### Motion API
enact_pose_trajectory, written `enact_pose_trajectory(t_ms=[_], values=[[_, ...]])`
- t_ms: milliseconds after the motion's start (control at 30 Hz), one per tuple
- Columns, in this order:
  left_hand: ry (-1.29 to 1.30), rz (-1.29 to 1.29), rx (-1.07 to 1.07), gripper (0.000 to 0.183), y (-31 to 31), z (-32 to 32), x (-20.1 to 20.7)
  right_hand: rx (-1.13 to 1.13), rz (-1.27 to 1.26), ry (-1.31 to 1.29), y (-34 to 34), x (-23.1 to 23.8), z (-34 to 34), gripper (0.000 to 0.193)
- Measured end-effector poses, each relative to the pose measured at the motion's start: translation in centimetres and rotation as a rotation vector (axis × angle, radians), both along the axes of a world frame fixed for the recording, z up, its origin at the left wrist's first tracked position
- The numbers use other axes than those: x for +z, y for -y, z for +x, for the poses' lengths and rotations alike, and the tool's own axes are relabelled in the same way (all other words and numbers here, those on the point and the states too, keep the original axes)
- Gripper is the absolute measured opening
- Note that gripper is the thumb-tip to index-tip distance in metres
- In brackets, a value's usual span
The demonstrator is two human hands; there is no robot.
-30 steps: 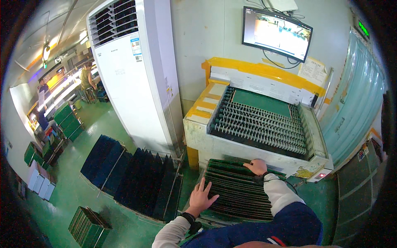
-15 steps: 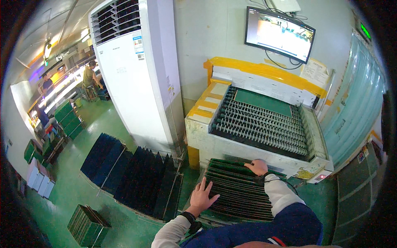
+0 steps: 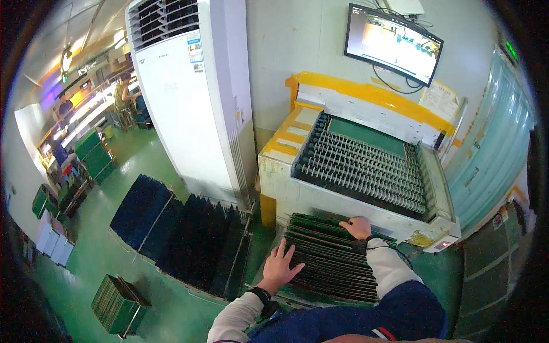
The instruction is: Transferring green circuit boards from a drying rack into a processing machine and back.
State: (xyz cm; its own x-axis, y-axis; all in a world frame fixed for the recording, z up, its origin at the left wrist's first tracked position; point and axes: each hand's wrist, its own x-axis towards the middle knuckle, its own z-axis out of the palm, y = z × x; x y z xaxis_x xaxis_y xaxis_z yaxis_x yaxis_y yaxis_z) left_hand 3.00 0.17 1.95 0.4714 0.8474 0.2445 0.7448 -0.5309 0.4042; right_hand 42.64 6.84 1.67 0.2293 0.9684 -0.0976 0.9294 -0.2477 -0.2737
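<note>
A rack of thin green boards [image 3: 331, 268], standing on edge in close rows, is in front of me. My left hand [image 3: 278, 266] is open, fingers spread, resting against the left ends of the boards. At the far right of the rack, my right hand [image 3: 358, 228] has its fingers closed at the top edge of a rear board; the fingertips are partly hidden. Just beyond is a white machine [image 3: 274, 162] with rows of ridged rollers [image 3: 360, 166]. A flat green board [image 3: 366, 136] lies at the far end of the rollers.
Racks of dark boards [image 3: 200, 251] stand on the green floor at left, with a smaller board rack [image 3: 117, 306] nearer. A tall white air conditioner [image 3: 177, 103] is behind them. A lit monitor [image 3: 393, 44] hangs above the machine. People [image 3: 123, 97] sit at far-left benches.
The view has shifted slightly. Both hands stay at nearly the same places on the rack, the left spread and the right closed at the rear boards.
</note>
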Motion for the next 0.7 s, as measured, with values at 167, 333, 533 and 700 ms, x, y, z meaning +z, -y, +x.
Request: enact_pose_trajectory(t_ms=[167,333,533,700], values=[[0.007,0.022,0.037,0.079,0.0,-1.0,-0.6,0.038,-0.077,0.027,-0.6,1.2,-1.9,0.077],[0.061,-0.037,-0.005,0.078,0.3,-0.4,0.3,0.025,0.023,0.033,-0.2,0.3,-0.5,0.071],[0.055,-0.054,0.005,0.079,0.2,-0.5,-0.6,0.063,0.148,0.011,-0.5,-1.4,-0.1,0.066],[0.022,-0.090,0.001,0.081,-0.1,-0.4,-0.6,0.059,0.210,0.027,-1.0,-2.9,0.8,0.064]])
